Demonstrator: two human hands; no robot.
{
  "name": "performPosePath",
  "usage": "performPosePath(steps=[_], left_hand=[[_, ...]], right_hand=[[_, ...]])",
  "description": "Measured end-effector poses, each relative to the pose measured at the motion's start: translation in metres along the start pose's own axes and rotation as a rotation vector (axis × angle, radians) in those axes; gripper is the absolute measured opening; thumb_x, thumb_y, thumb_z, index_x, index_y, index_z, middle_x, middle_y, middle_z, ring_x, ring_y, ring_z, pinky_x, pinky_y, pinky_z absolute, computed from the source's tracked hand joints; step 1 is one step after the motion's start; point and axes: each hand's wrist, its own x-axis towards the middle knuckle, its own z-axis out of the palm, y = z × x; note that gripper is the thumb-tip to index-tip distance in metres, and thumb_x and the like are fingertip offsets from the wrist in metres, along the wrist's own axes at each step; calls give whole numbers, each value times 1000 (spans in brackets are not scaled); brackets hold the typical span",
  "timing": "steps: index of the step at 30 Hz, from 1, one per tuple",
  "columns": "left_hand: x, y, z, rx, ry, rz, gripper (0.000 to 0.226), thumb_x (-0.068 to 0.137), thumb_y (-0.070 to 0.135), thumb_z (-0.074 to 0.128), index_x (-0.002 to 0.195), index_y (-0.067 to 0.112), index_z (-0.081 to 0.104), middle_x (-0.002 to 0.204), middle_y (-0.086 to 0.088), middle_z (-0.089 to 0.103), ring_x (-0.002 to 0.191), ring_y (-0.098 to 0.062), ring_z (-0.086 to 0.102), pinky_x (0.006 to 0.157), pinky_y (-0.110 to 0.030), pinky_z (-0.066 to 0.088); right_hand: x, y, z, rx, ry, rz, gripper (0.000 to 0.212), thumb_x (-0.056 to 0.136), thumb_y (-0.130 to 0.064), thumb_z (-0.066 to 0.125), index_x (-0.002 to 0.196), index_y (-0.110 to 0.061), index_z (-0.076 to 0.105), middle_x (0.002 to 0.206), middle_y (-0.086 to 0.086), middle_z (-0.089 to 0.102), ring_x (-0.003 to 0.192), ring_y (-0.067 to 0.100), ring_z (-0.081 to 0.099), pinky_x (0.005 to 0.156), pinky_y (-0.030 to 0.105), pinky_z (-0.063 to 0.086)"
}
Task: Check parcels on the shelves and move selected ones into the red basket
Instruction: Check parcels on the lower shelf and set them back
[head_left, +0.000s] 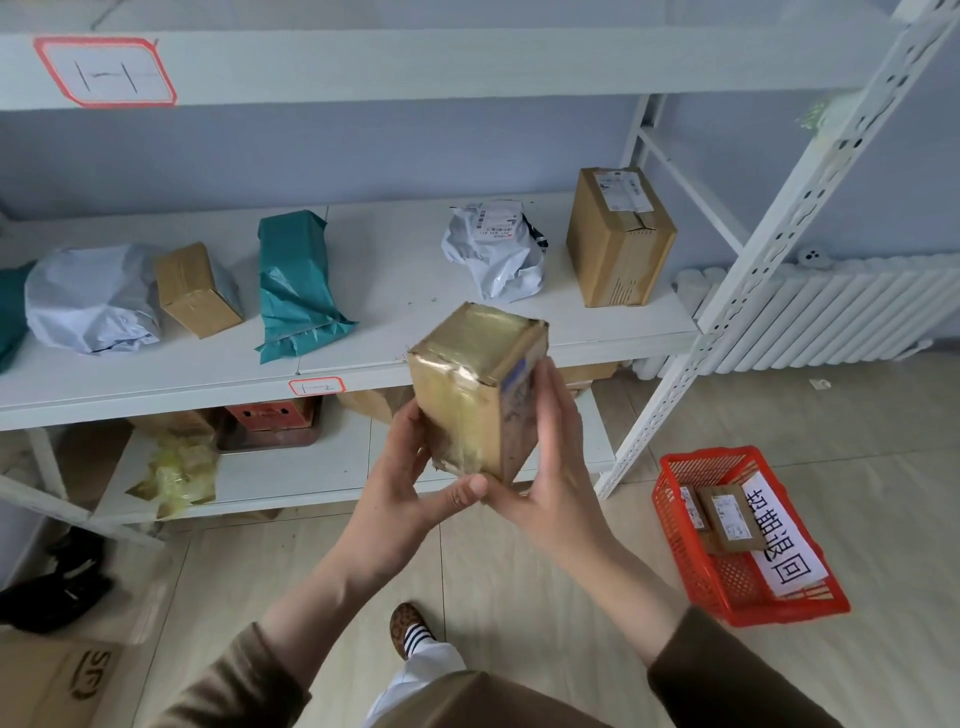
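- I hold a taped cardboard parcel (475, 389) up in front of the middle shelf (363, 364), tilted, with both hands.
- My left hand (402, 470) cups its lower left side, thumb curled under the bottom edge.
- My right hand (553, 462) lies against its right face, fingers straight up along the side bearing a label, thumb under the bottom.
- The red basket (748, 540) sits on the floor to my right, beside the shelf's upright, well apart from the parcel I hold.
- 2 small brown boxes (730, 517) and a white printed sign (784, 535) lie inside it.
- On the middle shelf rest a teal bag (296, 286), a grey bag (493, 254), a tall brown box (618, 239) and a small brown box (195, 291).
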Motion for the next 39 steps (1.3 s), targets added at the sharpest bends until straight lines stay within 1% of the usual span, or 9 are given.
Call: performPosePath(steps=[4, 7, 12, 16, 19, 22, 25, 29, 39], left_hand=[[10, 0, 4, -154, -27, -101, 82, 82, 29, 80, 155, 23, 42, 145, -7, 65, 136, -28, 59, 108, -44, 53], [14, -4, 6, -290, 6, -180, 58, 90, 23, 73, 144, 13, 56, 139, -11, 70, 134, -35, 61, 111, -48, 48], [21, -8, 3, -508, 65, -325, 39, 100, 27, 56, 133, 13, 71, 141, -17, 67, 128, -32, 66, 108, -44, 52], [25, -9, 4, -644, 64, -355, 40, 98, 34, 51, 122, 21, 80, 133, -9, 73, 112, -17, 75, 92, -30, 62], [28, -6, 6, -652, 68, -336, 39, 98, 33, 50, 115, 22, 82, 126, -7, 76, 106, -15, 76, 87, -28, 63], [34, -5, 0, -604, 74, -307, 38, 101, 32, 51, 124, 20, 78, 134, -9, 73, 115, -18, 73, 95, -31, 61], [46, -10, -16, -519, 136, -268, 51, 102, 32, 59, 148, 10, 56, 148, -15, 62, 135, -28, 60, 114, -46, 47], [69, -10, -39, -448, 231, -252, 58, 93, 32, 70, 142, 7, 52, 144, -19, 64, 115, -23, 68, 102, -42, 49], [163, -24, -117, -304, 196, -337, 30, 108, 23, 52, 133, 20, 67, 116, 8, 78, 110, -12, 69, 98, -30, 49]], right_hand=[[3, -20, 4, -257, 108, -77, 114, 82, -62, 73, 164, -6, 17, 161, 12, 40, 135, 28, 45, 104, 48, 51], [6, -31, 3, -258, 67, -49, 117, 77, -60, 74, 164, -8, 14, 148, 5, 55, 121, 24, 48, 99, 42, 50], [2, -35, -10, 102, -25, 51, 110, 82, -58, 73, 165, -35, 5, 152, -30, 39, 140, 9, 41, 113, 38, 46], [-4, -30, -13, 262, 16, 102, 106, 82, -63, 74, 165, -29, 17, 161, -8, 36, 152, 14, 33, 118, 25, 36], [-1, -27, -10, 322, 0, 252, 110, 77, -61, 78, 164, -30, 19, 161, -5, 36, 153, 7, 30, 112, 8, 30], [8, -21, -6, 482, -37, 354, 90, 81, -47, 83, 155, -34, 33, 149, -15, 52, 140, 4, 49, 107, 26, 49], [25, -20, 5, 644, -60, 478, 60, 86, -29, 83, 136, -29, 51, 129, -22, 66, 114, -3, 67, 89, 24, 56], [59, -10, 35, 798, -5, 636, 56, 78, -36, 80, 129, -24, 61, 130, -7, 72, 123, 12, 66, 104, 34, 50], [193, 7, 121, 796, 76, 916, 23, 97, -23, 70, 113, -10, 60, 105, 6, 69, 94, 13, 65, 79, 25, 50]])
